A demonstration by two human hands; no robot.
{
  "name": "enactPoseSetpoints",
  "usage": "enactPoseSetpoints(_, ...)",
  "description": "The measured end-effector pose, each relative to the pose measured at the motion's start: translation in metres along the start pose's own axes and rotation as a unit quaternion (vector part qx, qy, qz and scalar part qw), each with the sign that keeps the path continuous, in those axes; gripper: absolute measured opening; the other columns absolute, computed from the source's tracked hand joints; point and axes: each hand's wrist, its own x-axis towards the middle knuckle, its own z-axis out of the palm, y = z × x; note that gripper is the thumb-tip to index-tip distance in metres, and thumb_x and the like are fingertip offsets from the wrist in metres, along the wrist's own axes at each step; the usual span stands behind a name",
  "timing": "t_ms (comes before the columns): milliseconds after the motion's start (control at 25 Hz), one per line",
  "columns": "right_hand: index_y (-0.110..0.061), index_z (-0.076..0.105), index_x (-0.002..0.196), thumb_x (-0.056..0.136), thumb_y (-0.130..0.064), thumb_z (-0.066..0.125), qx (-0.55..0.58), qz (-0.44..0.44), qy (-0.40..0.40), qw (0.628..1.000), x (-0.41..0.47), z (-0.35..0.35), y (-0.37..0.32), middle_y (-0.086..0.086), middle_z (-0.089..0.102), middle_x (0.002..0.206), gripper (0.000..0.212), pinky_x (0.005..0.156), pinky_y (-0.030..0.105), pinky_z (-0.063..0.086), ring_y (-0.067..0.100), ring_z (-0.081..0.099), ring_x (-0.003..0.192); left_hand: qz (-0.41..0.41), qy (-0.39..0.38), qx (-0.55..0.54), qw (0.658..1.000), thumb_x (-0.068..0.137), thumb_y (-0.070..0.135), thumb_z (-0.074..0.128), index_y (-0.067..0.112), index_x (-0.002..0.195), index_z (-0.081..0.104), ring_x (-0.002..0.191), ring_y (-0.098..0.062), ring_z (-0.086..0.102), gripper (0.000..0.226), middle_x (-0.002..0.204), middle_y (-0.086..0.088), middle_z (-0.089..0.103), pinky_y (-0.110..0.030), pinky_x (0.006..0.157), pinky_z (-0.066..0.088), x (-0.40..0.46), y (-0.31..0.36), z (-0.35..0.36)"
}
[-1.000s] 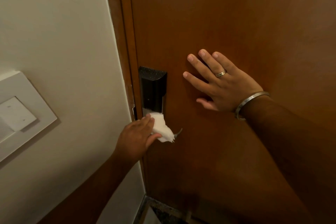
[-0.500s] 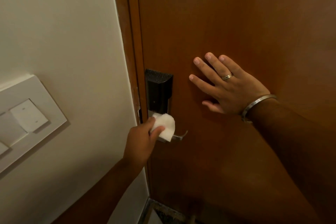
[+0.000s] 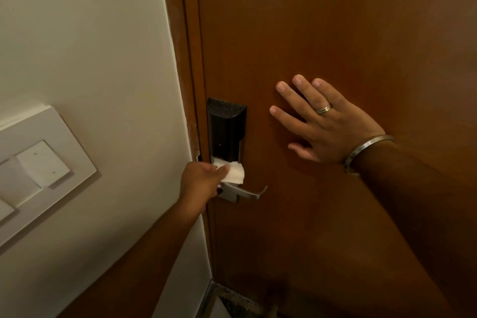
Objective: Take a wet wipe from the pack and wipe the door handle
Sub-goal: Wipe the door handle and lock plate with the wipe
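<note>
Brown wooden door (image 3: pixel 335 33), cream wall (image 3: pixel 90 46) at left with white switch plate (image 3: pixel 38 162). Left hand (image 3: pixel 200 182): fingers clamped on white wet wipe (image 3: pixel 235 175), pressed against base of silver door handle (image 3: pixel 245 192), below black lock housing (image 3: pixel 226 131). Right hand (image 3: pixel 333 126): fingers spread flat on door.

A white switch plate (image 3: pixel 38 162) is sitting at 9 o'clock on the cream wall (image 3: pixel 90 46). A brown frame (image 3: pixel 184 59) is running from 12 o'clock downward. Speckled floor (image 3: pixel 237 303) is showing at 6 o'clock.
</note>
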Motion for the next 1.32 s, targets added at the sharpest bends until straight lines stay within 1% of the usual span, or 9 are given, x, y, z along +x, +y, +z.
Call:
enactPoseSetpoints(120,-0.014,0.025,0.158,0.091,-0.064,0.031,-0.005,-0.001,0.001,1.000,0.000,-0.001,0.000,0.026,0.015,0.163,0.084,0.122,0.052,0.005,0.045,0.018,0.149,0.049,0.020,0.132,0.990,0.087,0.031,0.067,0.011,0.090,0.072,0.072,-0.019,0.065,0.021,0.082,-0.005,0.069,-0.030,0.062,0.055,-0.002,0.008,0.006)
enactPoseSetpoints(240,-0.014,0.024,0.158,0.091,-0.064,0.031,-0.005,0.001,0.001,1.000,0.000,0.000,-0.001,0.026,0.014,0.163,0.084,0.123,0.052,0.003,0.045,0.016,0.149,0.280,0.080,0.270,0.918,0.093,0.027,0.058,0.018,0.088,0.074,0.060,-0.010,0.060,0.018,0.072,0.001,0.069,-0.016,0.051,0.037,-0.025,-0.008,-0.004)
enactPoseSetpoints(360,-0.014,0.024,0.158,0.090,-0.065,0.032,0.000,0.001,-0.002,1.000,0.000,0.000,0.000,0.026,0.013,0.163,0.085,0.123,0.052,0.002,0.045,0.016,0.149,0.389,0.007,0.326,0.862,0.096,0.024,0.056,0.011,0.123,0.061,0.100,-0.020,0.065,0.031,0.121,-0.011,0.065,-0.028,0.083,0.050,-0.025,-0.023,-0.016)
enactPoseSetpoints(440,-0.014,0.025,0.158,0.090,-0.065,0.033,0.000,0.001,-0.001,1.000,-0.001,-0.001,0.000,0.026,0.014,0.163,0.085,0.123,0.052,0.003,0.045,0.016,0.149,0.424,-0.067,0.316,0.846,0.093,0.018,0.062,0.009,0.130,0.054,0.121,-0.026,0.053,0.039,0.135,-0.012,0.054,-0.039,0.101,0.042,-0.015,-0.024,-0.030)
enactPoseSetpoints(560,-0.014,0.024,0.158,0.090,-0.065,0.033,0.001,0.001,0.000,1.000,0.000,-0.001,-0.001,0.026,0.014,0.163,0.085,0.123,0.052,0.002,0.045,0.016,0.149,0.568,-0.086,0.361,0.735,0.064,0.003,0.087,0.003,0.111,0.067,0.104,-0.032,0.065,0.051,0.114,-0.018,0.068,-0.048,0.086,0.053,-0.009,-0.026,-0.029)
enactPoseSetpoints(720,-0.014,0.024,0.158,0.090,-0.065,0.032,-0.005,0.000,0.000,1.000,-0.001,-0.001,0.000,0.026,0.013,0.163,0.085,0.123,0.052,0.003,0.045,0.017,0.149,0.639,-0.148,0.369,0.658,0.061,0.007,0.089,0.001,0.112,0.065,0.100,-0.030,0.067,0.057,0.110,-0.018,0.069,-0.044,0.081,0.056,-0.019,-0.026,-0.005)
enactPoseSetpoints(960,-0.013,0.022,0.158,0.091,-0.066,0.029,-0.011,-0.002,0.001,1.000,-0.001,0.001,-0.001,0.027,0.012,0.163,0.086,0.123,0.053,0.003,0.045,0.015,0.149,0.563,-0.006,0.403,0.721,0.076,0.009,0.076,-0.003,0.108,0.068,0.101,-0.035,0.066,0.036,0.111,-0.022,0.068,-0.052,0.083,0.054,0.016,-0.040,-0.051)
enactPoseSetpoints(1120,-0.013,0.023,0.158,0.091,-0.066,0.030,-0.003,-0.003,0.002,1.000,-0.001,0.001,-0.001,0.027,0.013,0.163,0.085,0.122,0.053,0.003,0.045,0.015,0.149,0.557,-0.055,0.406,0.722,0.092,0.029,0.044,-0.006,0.113,0.064,0.102,-0.035,0.065,0.046,0.113,-0.024,0.066,-0.050,0.083,0.054,0.010,-0.036,-0.049)
enactPoseSetpoints(1320,-0.013,0.024,0.158,0.091,-0.066,0.029,-0.004,-0.001,0.002,1.000,0.000,0.000,0.000,0.027,0.013,0.163,0.085,0.122,0.053,0.004,0.046,0.015,0.149,0.466,-0.094,0.376,0.795,0.088,0.001,0.063,-0.009,0.132,0.042,0.118,-0.038,0.053,0.049,0.131,-0.030,0.051,-0.038,0.099,0.038,0.002,-0.036,-0.035)
